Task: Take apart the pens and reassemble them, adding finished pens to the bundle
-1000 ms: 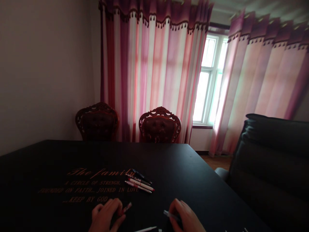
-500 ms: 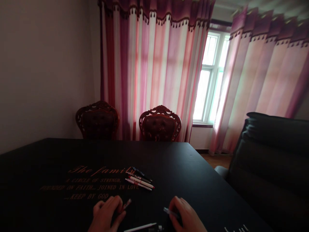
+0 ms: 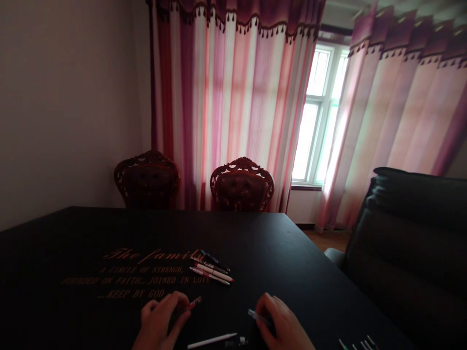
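Observation:
My left hand (image 3: pixel 160 323) is low at the table's near edge, fingers pinched on a short reddish pen part (image 3: pixel 193 303) that sticks out to the right. My right hand (image 3: pixel 282 326) is closed on a clear pen barrel (image 3: pixel 255 316) pointing left. Between and below the hands a thin white refill (image 3: pixel 211 340) lies on the black table (image 3: pixel 292 272). A small bunch of several pens (image 3: pixel 211 268) lies farther out, beside printed gold lettering (image 3: pixel 146 272).
Two carved red chairs (image 3: pixel 242 186) stand at the table's far side before pink striped curtains. A dark sofa (image 3: pixel 412 243) is on the right. More pen tips (image 3: pixel 359 344) show at the bottom right edge.
The view has tipped slightly downward, so the white refill and the pen tips at bottom right show more. My hands stay in nearly the same place, each holding its pen part.

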Demonstrator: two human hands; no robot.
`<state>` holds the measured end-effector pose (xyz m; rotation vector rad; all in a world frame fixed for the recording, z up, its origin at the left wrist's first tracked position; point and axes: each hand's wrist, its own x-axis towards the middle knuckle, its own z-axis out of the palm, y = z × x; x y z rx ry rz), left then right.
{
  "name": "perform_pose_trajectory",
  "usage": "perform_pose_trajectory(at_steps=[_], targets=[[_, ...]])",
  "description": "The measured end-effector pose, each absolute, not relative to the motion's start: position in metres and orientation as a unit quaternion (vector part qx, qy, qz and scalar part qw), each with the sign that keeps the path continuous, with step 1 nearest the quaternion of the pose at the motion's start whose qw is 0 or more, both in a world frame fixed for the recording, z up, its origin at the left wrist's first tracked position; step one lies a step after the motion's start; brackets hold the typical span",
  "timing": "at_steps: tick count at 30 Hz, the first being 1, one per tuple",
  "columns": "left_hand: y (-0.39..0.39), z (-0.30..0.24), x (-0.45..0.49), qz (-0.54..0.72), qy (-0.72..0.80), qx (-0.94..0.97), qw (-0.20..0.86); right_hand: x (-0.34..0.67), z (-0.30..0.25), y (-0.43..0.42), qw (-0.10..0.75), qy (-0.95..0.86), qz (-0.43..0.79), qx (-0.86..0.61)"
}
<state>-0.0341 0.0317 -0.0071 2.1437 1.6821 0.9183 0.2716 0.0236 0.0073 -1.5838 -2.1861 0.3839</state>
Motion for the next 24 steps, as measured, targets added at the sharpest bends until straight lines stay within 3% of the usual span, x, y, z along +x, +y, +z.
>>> perform_pose_trajectory(at_steps=[24], targets=[[0.0345,-0.0103,-0.0348,0.308,0.569,0.754,0.115,0.2704,0.0090,0.0176,0.269,-0.773,0.145,-0.556]])
